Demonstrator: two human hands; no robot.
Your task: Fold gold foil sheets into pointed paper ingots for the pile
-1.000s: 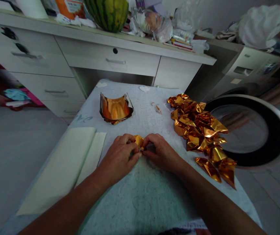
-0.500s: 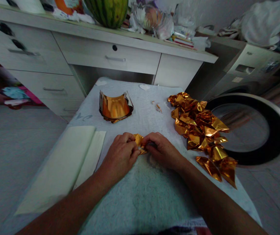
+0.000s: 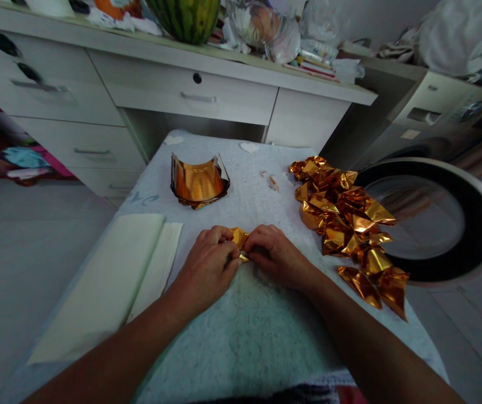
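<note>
Between my two hands, at the middle of the cloth-covered table (image 3: 241, 342), is a small piece of gold foil (image 3: 239, 238). My left hand (image 3: 211, 255) pinches its left side with thumb and fingers. On the other side my right hand (image 3: 276, 252) has its fingers closed on the foil's right edge. The fingers hide much of the foil. Beyond my left hand stands a curved stack of gold foil sheets (image 3: 199, 182). A heap of folded gold foil pieces (image 3: 345, 210) lies to the right of my right hand.
Pale folded paper (image 3: 101, 286) lies along the table's left side. Small scraps (image 3: 273, 182) rest near the far middle. Behind the table are white drawers (image 3: 198, 92) under a counter holding a watermelon (image 3: 186, 19). A washing machine with its round door (image 3: 438, 221) open stands at the right.
Both hands stay in nearly the same place, still gripping the foil. The foil between the fingers has shifted shape slightly, and its lower flap shows less.
</note>
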